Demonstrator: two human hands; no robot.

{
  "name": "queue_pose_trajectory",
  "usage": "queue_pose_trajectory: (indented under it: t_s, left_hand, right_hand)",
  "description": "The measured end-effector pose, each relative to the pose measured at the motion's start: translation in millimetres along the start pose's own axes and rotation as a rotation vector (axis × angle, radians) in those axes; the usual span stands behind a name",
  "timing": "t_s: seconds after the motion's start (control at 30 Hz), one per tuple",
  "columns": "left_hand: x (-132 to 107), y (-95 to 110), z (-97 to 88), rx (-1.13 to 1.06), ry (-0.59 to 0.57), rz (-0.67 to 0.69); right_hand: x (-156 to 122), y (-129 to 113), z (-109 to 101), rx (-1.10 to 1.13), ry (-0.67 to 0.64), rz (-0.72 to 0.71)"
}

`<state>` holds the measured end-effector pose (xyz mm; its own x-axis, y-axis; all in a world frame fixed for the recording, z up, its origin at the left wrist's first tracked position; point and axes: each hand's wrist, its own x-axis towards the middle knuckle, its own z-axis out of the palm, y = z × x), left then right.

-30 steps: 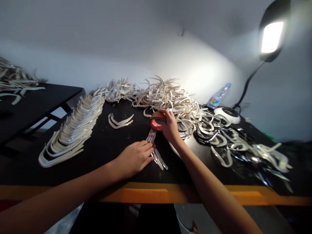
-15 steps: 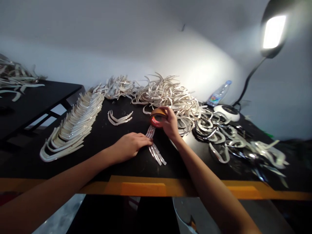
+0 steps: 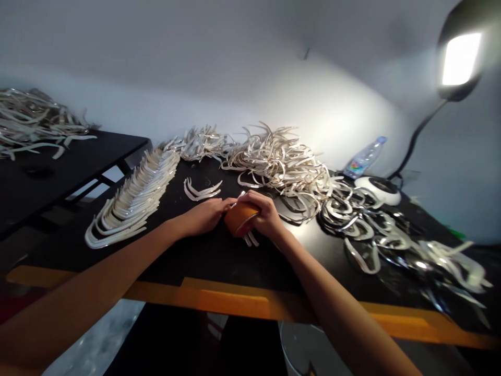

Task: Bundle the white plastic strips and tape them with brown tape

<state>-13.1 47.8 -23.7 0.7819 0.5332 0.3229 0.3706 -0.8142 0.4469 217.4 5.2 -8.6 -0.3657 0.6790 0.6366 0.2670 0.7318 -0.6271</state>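
Note:
My right hand (image 3: 266, 213) is closed round a roll of orange-brown tape (image 3: 238, 219), its broad outer face turned toward me. Behind and below the roll, the ends of a small bundle of pale curved strips (image 3: 252, 239) stick out. My left hand (image 3: 207, 215) meets the roll from the left, its fingers closed at the bundle; the roll partly hides the fingertips. Two or so loose curved strips (image 3: 201, 192) lie on the black table just beyond my left hand.
A long overlapping row of curved strips (image 3: 135, 196) runs along the left. A tangled heap (image 3: 282, 159) lies behind my hands. Shiny looped pieces (image 3: 364, 214), a plastic bottle (image 3: 366, 156) and a lit lamp (image 3: 462, 60) are at right. Orange tape (image 3: 235, 303) lines the front edge.
The tape roll has come down toward me over the strip bundle and turned its outer face forward. My hands have drawn together, and the left no longer lies flat. The view has shifted slightly left.

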Motion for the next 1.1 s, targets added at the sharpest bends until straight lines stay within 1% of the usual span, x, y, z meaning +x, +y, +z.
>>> queue_pose_trajectory:
  t_s: [0.13,0.23,0.3,0.37,0.4,0.43,0.47,0.6,0.67,0.77,0.83,0.9,1.0,1.03,1.1]
  left_hand:
    - [-1,2,-0.9,0.058,-0.051,0.042]
    - [1,6,-5.1,0.096,-0.089,0.056]
    - [1,9,-8.2,0.159,-0.091,0.029]
    - [1,11,-10.5,0.211,-0.098,0.011]
    - [1,11,-11.3,0.223,-0.104,0.007]
    - [1,11,-11.7,0.23,-0.108,0.003]
    - [1,11,-11.8,0.232,-0.111,-0.004]
    - [1,9,-10.6,0.194,-0.097,-0.042]
    - [1,9,-9.9,0.162,-0.089,-0.032]
    - [1,9,-9.6,0.16,-0.077,-0.025]
    - [1,11,-9.7,0.171,-0.08,-0.029]
    - [0,11,-9.6,0.179,-0.082,-0.035]
    - [-2,11,-9.4,0.195,-0.031,-0.047]
    - [-3,10,-9.5,0.192,-0.009,-0.034]
    - [-5,10,-10.1,0.177,0.02,0.02]
  right_hand:
    - [4,0,0,-0.044,-0.012,-0.05]
    - [5,-3,2,-0.041,-0.004,-0.025]
    - [3,-7,4,0.007,0.066,0.012]
    - [0,-10,6,0.089,0.205,0.064]
    - [-2,-11,6,0.125,0.259,0.087]
    - [-3,-12,7,0.153,0.285,0.101]
    - [-4,-12,7,0.169,0.272,0.104]
    - [-6,-8,10,0.088,0.03,0.046]
    - [-6,-6,12,0.027,-0.048,0.016]
    - [-5,-8,14,0.005,-0.11,-0.022]
    - [-5,-10,15,0.035,-0.112,-0.031]
    - [-5,-11,14,0.109,-0.023,0.034]
    - [-3,-4,6,0.255,0.255,0.254]
    - [-2,0,2,0.294,0.352,0.328]
    - [-1,11,-6,0.348,0.506,0.441]
